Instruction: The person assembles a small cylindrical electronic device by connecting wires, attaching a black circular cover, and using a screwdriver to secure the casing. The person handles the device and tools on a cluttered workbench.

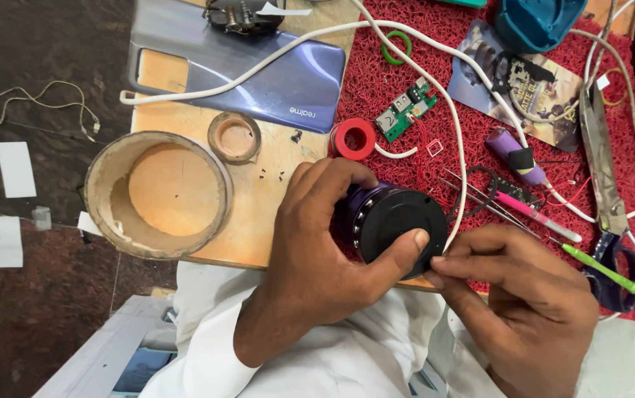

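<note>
Nearest, over a lap in white cloth [347, 354], the left hand [317, 250] wraps a small round purple speaker [387, 221], fingers closed around its barrel and the thumb pressed on its matte black end cap. The right hand [524, 287] pinches the cap's right rim with closed fingertips. The step in hand looks like working that cap at its rim; a steady grip and a fine touch at the seam seem called for. Just beyond, tweezers [494, 206] and a green-tipped tool [601, 269] lie on a coarse red mat [406, 96]. To the left on the wooden tabletop [258, 199] sits a big tape ring [159, 195]. Farther off are a red spool [354, 138], a green circuit board [406, 108] and a glossy blue phone back [258, 74].
</note>
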